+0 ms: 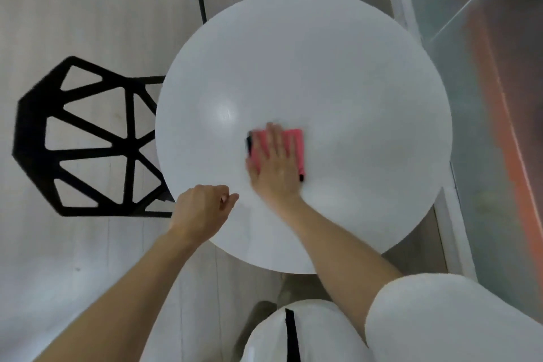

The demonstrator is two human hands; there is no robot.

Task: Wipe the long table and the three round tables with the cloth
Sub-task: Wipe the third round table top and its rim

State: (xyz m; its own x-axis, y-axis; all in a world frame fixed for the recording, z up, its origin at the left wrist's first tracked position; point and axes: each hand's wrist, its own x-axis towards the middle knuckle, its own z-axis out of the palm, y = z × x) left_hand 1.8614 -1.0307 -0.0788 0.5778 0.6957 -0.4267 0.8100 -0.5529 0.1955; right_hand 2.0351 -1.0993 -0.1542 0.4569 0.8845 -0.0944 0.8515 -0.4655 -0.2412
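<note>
Pressing flat on the pink cloth [295, 141], the right hand [274, 164] keeps its fingers [271, 138] straight and spread, palm down. Cloth lies under them near the middle of the round white worktop [338, 67], pink edge showing right of the fingers. Hand and cloth are blurred. The left hand [202, 209] sits left of and nearer than those fingers, at the rim, loosely curled, holding nothing. Further left stands a black lattice chair [88, 141].
</note>
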